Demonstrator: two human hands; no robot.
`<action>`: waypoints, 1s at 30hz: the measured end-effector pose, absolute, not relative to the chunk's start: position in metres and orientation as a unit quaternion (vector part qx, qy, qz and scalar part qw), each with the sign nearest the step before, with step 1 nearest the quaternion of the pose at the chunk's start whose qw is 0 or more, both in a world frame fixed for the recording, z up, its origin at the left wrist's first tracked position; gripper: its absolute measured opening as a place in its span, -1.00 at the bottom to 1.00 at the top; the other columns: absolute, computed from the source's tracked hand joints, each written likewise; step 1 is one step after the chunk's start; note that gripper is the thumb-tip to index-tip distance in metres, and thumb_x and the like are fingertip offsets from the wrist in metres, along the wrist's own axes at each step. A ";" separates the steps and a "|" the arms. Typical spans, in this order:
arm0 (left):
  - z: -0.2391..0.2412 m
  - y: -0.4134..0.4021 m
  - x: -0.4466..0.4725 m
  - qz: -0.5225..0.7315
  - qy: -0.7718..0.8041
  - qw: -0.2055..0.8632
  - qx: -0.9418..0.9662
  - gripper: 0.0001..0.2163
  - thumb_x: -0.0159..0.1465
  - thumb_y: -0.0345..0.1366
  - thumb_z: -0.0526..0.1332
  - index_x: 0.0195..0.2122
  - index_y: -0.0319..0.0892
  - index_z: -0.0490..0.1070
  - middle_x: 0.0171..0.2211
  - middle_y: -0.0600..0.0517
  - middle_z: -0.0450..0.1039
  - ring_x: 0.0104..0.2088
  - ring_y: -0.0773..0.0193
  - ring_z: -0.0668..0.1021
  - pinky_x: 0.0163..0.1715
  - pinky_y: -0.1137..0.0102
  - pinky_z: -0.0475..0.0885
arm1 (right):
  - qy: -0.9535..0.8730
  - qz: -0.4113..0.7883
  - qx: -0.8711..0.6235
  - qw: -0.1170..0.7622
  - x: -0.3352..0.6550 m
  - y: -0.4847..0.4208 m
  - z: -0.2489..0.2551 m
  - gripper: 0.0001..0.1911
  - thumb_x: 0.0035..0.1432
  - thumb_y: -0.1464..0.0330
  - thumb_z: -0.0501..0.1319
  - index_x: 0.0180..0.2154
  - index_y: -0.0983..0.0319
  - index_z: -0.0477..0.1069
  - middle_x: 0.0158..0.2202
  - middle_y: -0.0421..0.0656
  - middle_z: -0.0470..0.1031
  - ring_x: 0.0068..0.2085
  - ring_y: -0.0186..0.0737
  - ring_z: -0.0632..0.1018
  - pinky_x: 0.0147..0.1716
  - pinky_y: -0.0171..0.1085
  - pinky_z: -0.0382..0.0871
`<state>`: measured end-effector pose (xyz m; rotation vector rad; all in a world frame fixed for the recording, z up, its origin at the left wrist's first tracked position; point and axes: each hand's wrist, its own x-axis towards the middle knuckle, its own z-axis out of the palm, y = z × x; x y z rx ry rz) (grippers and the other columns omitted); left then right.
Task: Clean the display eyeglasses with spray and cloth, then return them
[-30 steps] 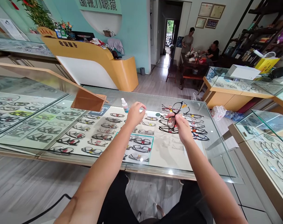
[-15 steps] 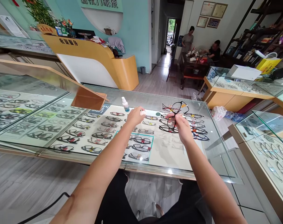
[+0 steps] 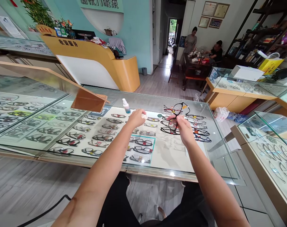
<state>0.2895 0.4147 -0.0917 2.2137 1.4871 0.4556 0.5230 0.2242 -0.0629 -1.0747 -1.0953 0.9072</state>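
Note:
My right hand [image 3: 184, 126] pinches a pair of black-rimmed eyeglasses [image 3: 176, 115] by the rim, held upright above the glass counter with one temple sticking out to the right. A crumpled white tissue or cloth [image 3: 144, 116] pokes out from the closed fingers of my left hand [image 3: 136, 119]. Just behind the left hand stands a small spray bottle [image 3: 126, 106] with a white top and bluish contents. Several eyeglasses [image 3: 201, 131] lie in a row on the counter around my right hand, partly hidden by it.
Rows of frames [image 3: 102, 137] show under the glass of the display counter [image 3: 168, 168]. A brown slanted wooden-edged mirror or board [image 3: 89, 100] stands at the left. Further showcases [image 3: 271, 135] flank the right. Two people are at a table [image 3: 195, 64] in the back.
The view has shifted very slightly. At my left fingertips the white tissue or cloth shows a little more, while my right hand holds the eyeglasses almost unmoved.

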 end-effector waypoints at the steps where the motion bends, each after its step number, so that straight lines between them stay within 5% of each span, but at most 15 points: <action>1: -0.092 0.415 0.289 0.165 0.534 0.220 0.799 -0.59 0.02 -0.46 0.32 -0.08 -0.03 0.49 0.07 -0.12 0.53 0.14 -0.11 0.53 0.04 0.16 0.44 | -0.478 0.396 -0.473 0.626 0.523 0.224 -0.062 -0.53 0.43 -0.05 0.18 -0.04 0.14 0.66 -0.02 -0.08 0.68 -0.11 -0.09 0.58 0.03 -0.13 0.45; 6: -0.091 0.418 0.287 0.208 0.546 0.245 0.773 -0.61 0.04 -0.44 0.36 -0.09 -0.04 0.51 0.07 -0.16 0.55 0.11 -0.15 0.55 0.08 0.14 0.43 | -0.478 0.395 -0.476 0.623 0.522 0.224 -0.061 -0.50 0.42 -0.08 0.18 -0.05 0.15 0.66 -0.02 -0.07 0.67 -0.12 -0.09 0.58 -0.01 -0.14 0.46; 11: -0.088 0.421 0.289 0.306 0.576 0.294 0.698 -0.90 0.30 -0.20 0.29 -0.21 -0.06 0.46 -0.24 -0.10 0.57 -0.08 -0.10 0.59 0.03 0.12 0.43 | -0.477 0.397 -0.469 0.629 0.523 0.224 -0.062 -0.54 0.43 -0.04 0.18 -0.06 0.14 0.66 -0.03 -0.08 0.68 -0.13 -0.08 0.58 -0.03 -0.13 0.45; 18: -0.071 0.416 0.297 0.423 0.523 0.451 0.587 -0.63 0.24 0.13 0.25 -0.27 -0.09 0.39 -0.39 0.04 0.48 -0.35 0.15 0.56 -0.33 0.32 0.45 | -0.483 0.399 -0.461 0.629 0.522 0.224 -0.061 -0.54 0.45 -0.03 0.17 -0.04 0.14 0.67 -0.03 -0.09 0.68 -0.14 -0.10 0.57 -0.03 -0.14 0.46; 24: -0.050 0.386 0.310 0.483 0.364 0.628 0.489 -0.65 0.08 -0.05 0.46 -0.29 -0.12 0.40 -0.34 0.06 0.51 -0.26 0.22 0.60 -0.28 0.40 0.48 | -0.496 0.404 -0.465 0.612 0.515 0.221 -0.053 -0.51 0.42 -0.07 0.19 -0.09 0.16 0.69 -0.09 -0.08 0.67 -0.17 -0.12 0.54 -0.11 -0.17 0.44; 30: -0.043 0.341 0.334 0.447 0.271 0.708 0.476 -0.75 0.27 -0.12 0.40 -0.17 -0.09 0.40 -0.13 0.01 0.59 -0.10 0.18 0.62 -0.17 0.35 0.52 | -0.518 0.414 -0.444 0.603 0.511 0.220 -0.055 -0.52 0.45 -0.05 0.18 -0.08 0.15 0.69 -0.14 -0.09 0.65 -0.18 -0.13 0.53 -0.10 -0.18 0.41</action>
